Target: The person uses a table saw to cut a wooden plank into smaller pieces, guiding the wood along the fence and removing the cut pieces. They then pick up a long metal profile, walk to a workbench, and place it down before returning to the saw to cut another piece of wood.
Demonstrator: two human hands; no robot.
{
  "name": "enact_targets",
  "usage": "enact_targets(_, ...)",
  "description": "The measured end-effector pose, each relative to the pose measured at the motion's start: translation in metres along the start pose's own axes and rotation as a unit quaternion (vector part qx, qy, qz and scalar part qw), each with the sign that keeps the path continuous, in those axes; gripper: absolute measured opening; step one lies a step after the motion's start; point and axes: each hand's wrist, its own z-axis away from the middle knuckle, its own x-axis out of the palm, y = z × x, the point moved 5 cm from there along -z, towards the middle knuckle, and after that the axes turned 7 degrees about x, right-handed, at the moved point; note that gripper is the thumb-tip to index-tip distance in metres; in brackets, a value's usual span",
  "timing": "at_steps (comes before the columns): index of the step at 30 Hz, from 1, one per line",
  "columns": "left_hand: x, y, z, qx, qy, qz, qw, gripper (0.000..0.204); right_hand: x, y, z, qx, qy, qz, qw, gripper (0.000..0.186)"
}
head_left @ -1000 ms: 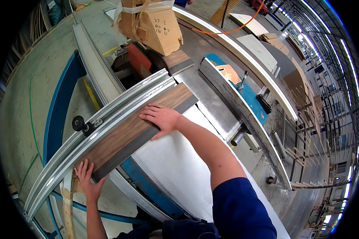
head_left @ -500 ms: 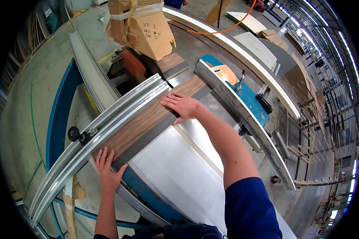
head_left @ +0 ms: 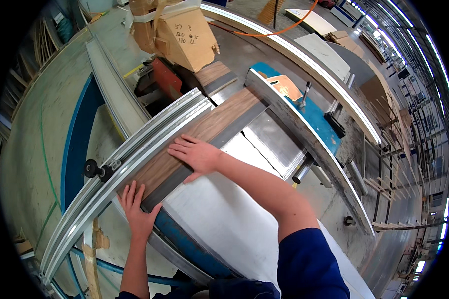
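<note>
A long wood-grain board (head_left: pixel 222 119) with a dark grey strip along its near side lies flat across the saw table. Its back edge runs along the silver aluminium fence (head_left: pixel 179 117), and its far right end reaches the long metal rip fence (head_left: pixel 304 122). My left hand (head_left: pixel 138 212) is at the board's near left end, fingers spread on the top and thumb out by the end edge. Farther along, about mid-board, my right hand (head_left: pixel 197 155) lies flat on it, fingers stretched toward the aluminium fence. Neither hand is wrapped round anything.
A taped cardboard box (head_left: pixel 184 40) stands beyond the fence, near a red machine part (head_left: pixel 165 78). A clamp lever (head_left: pixel 305 92) rises from the blue fence carriage (head_left: pixel 314 122). A black knob (head_left: pixel 91 168) juts from the aluminium fence. An orange hose (head_left: pixel 279 31) crosses behind.
My right hand has slid back along the board, from near its far part to about its middle, closer to my left hand. My left hand stays at the near end.
</note>
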Motion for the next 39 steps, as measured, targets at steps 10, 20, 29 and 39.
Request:
enact_targets(10, -0.020, 0.018, -0.041, 0.060, 0.062, -0.023, 0.996, 0.056, 0.000, -0.002, -0.004, -0.029, 0.062, -0.045, 0.997, 0.103)
enact_targets(20, 0.019, 0.005, -0.169, -0.054, 0.060, -0.221, 0.972, 0.045, -0.003, 0.001, -0.003, -0.052, 0.092, -0.076, 0.992, 0.102)
enact_targets(29, 0.020, -0.002, -0.177, -0.053, 0.077, -0.219, 0.971, 0.043, 0.002, 0.011, -0.013, -0.053, 0.099, -0.074, 0.991, 0.103)
enact_targets(39, 0.018, -0.035, -0.210, -0.054, 0.092, -0.201, 0.974, 0.047, 0.005, 0.031, -0.052, -0.052, 0.108, -0.071, 0.990, 0.100)
